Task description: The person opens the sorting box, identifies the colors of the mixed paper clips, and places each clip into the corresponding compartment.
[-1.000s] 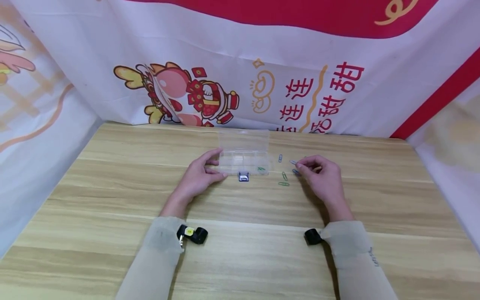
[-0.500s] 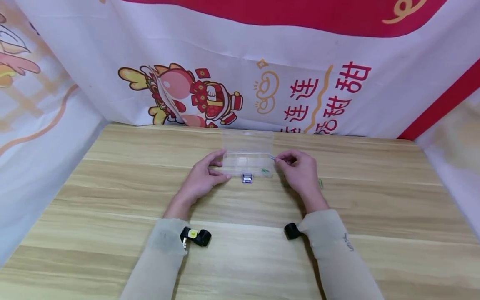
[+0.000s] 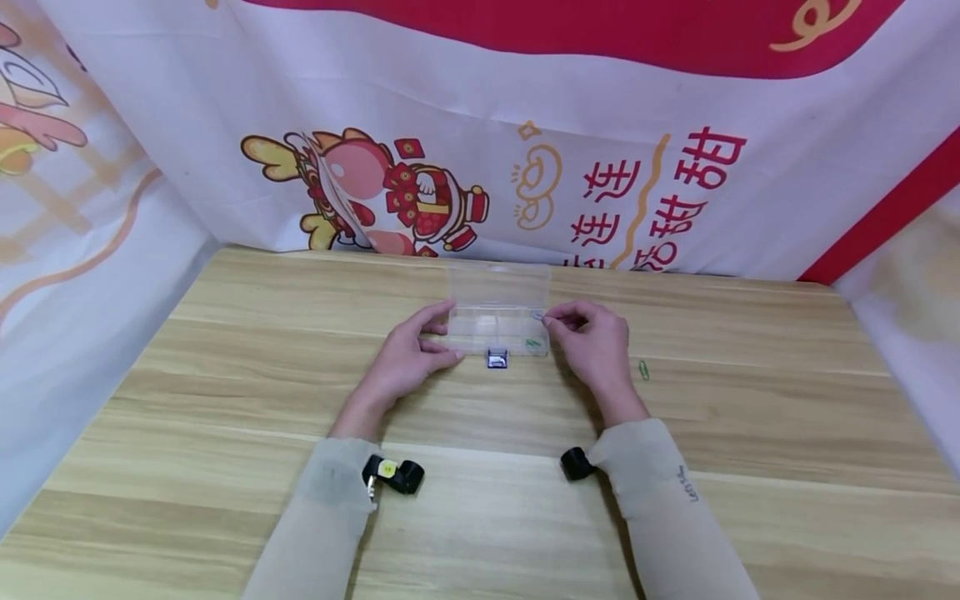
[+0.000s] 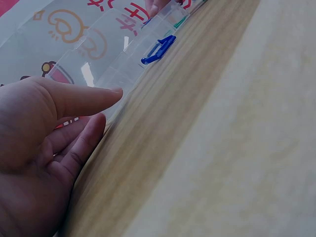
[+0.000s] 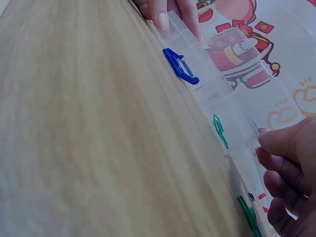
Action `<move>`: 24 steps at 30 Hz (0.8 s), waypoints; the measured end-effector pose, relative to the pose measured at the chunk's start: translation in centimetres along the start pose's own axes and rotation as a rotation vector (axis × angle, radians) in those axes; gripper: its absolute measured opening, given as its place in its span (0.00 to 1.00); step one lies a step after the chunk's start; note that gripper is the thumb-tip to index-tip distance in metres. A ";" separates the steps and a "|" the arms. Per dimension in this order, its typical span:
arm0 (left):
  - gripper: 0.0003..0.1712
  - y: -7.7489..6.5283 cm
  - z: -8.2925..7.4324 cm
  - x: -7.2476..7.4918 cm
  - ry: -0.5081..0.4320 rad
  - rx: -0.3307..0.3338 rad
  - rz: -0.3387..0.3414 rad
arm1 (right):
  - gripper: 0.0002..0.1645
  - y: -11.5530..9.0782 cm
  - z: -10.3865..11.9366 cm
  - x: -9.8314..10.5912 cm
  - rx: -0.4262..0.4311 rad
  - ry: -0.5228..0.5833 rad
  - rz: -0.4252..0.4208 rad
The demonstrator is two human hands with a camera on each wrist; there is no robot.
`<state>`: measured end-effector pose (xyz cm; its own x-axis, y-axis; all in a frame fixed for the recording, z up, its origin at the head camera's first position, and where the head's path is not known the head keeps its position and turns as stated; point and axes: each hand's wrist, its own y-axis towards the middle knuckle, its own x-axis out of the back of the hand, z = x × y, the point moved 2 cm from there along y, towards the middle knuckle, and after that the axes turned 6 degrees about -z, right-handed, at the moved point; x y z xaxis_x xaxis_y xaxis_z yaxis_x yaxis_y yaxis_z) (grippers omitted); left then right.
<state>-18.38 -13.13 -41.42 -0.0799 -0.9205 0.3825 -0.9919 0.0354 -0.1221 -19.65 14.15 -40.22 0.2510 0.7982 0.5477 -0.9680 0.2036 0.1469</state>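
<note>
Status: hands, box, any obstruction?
Left hand holds plastic compartment box. Right hand pinches blue paperclip at its back right compartment. Green paperclips in front right compartment. No obstruction visible.

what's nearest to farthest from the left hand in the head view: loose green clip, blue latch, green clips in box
1. Blue latch: front middle of the box
2. Green clips: inside it, front right compartment
3. Loose green clip: on the table, right of the right hand

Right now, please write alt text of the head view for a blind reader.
A right hand pinches a paper clip at the right end of an open plastic box; the left hand holds its left end. Green clips lie inside; another green clip lies on the table.
</note>
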 end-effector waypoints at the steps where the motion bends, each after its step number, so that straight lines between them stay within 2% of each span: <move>1: 0.47 0.0 0.0 0.0 -0.007 0.001 -0.001 | 0.08 0.0 0.0 0.0 0.008 -0.003 -0.004; 5: 0.47 -0.1 -0.2 0.0 -0.019 -0.002 -0.002 | 0.08 0.0 0.0 0.0 0.025 -0.005 -0.014; 13: 0.47 -0.2 -0.2 0.0 -0.016 -0.001 -0.002 | 0.07 -0.3 0.2 0.3 -0.014 0.017 0.003; 20: 0.47 -0.2 -0.1 0.0 -0.003 0.001 -0.005 | 0.08 -0.4 -0.3 1.3 -0.053 0.042 -0.006; 24: 0.47 -0.2 -0.1 0.0 0.003 -0.001 -0.004 | 0.08 -0.4 -0.8 2.1 -0.048 0.060 -0.020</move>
<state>-18.23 -13.08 -41.32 -0.0760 -0.9194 0.3859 -0.9923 0.0316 -0.1200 -18.77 16.22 -39.83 0.2706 0.8259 0.4947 -0.9624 0.2453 0.1168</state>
